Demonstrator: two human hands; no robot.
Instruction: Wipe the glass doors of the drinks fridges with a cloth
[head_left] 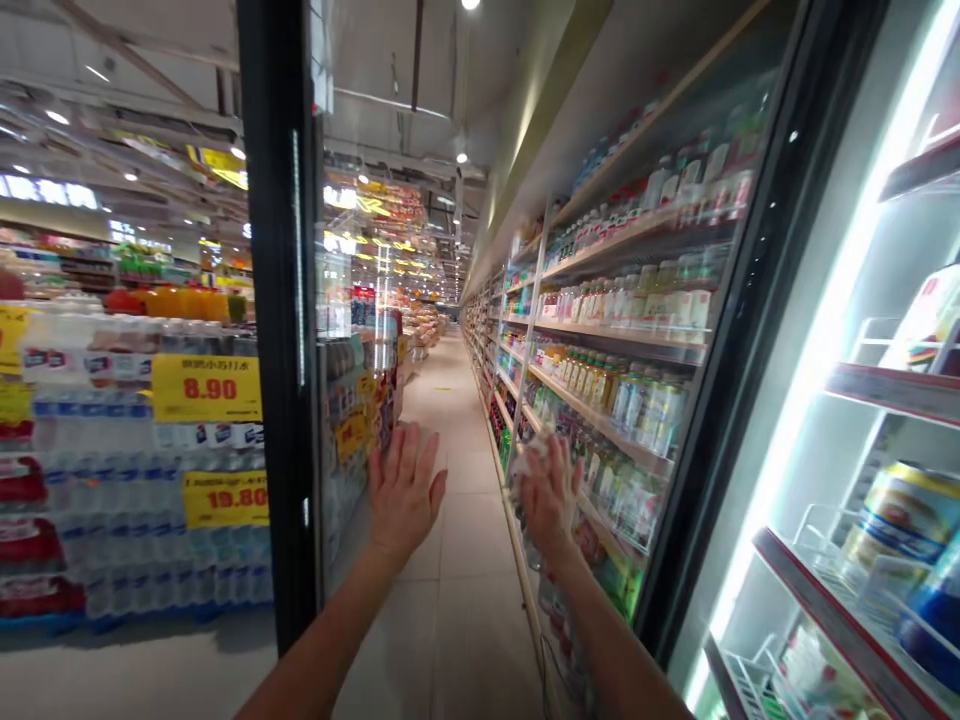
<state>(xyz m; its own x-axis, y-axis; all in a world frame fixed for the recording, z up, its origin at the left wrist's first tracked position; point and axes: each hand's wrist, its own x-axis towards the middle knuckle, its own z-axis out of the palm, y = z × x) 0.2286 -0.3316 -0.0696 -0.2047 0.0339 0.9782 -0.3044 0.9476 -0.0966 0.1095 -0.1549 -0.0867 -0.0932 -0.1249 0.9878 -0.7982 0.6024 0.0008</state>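
A glass cooler door with a black frame [276, 300] stands swung out before me. My left hand [405, 490] is raised at the glass with its palm turned away from me. Its fingers are stretched out and hold nothing. To its right, my right hand [551, 500] presses a crumpled whitish cloth [534, 455] toward the pane. The cloth shows past the fingertips and is partly hidden by the hand, and its edges are blurred. Through the glass behind both hands appear the aisle floor [457, 520] and shelves of bottled drinks [622, 300].
At far right is the lit cooler interior, with a large can [907, 520] on a wire shelf [847, 620]. Stacked packs of bottled water [157, 500] stand to the left with a yellow price sign [206, 388]. The door's other black edge [742, 330] runs beside the cooler.
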